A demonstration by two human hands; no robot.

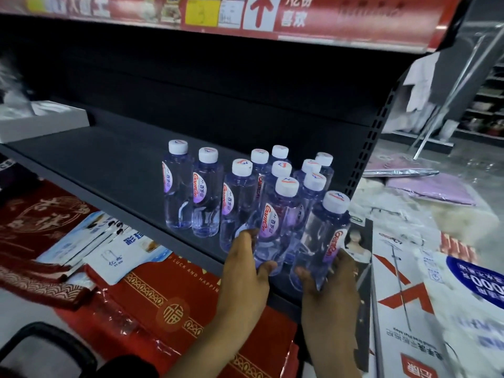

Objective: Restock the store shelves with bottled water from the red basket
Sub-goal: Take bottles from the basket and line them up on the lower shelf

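A view from a head-worn camera looked down on a dark store shelf [95, 159], partly stocked with small clear water bottles with white caps. Nine standing bottles [206, 192] were grouped upright toward the right end of the shelf, close together in rough rows. Two more were being added at the front edge. The left hand [245, 268] gripped the bottle in the left hand [272, 227] low on its body, with the fingers curled behind and the thumb across the front. The right hand [330, 282] gripped the bottle in the right hand [321, 236] the same way, just beside the first. Both bottles were upright at the shelf's front lip (whether their bases had touched down could not be told). The restocking looked well under way but unfinished: the whole left stretch of the shelf held no water, only a white box [41, 124] at the far left. The red basket was not clearly in view, so how many bottles remained could not be judged.
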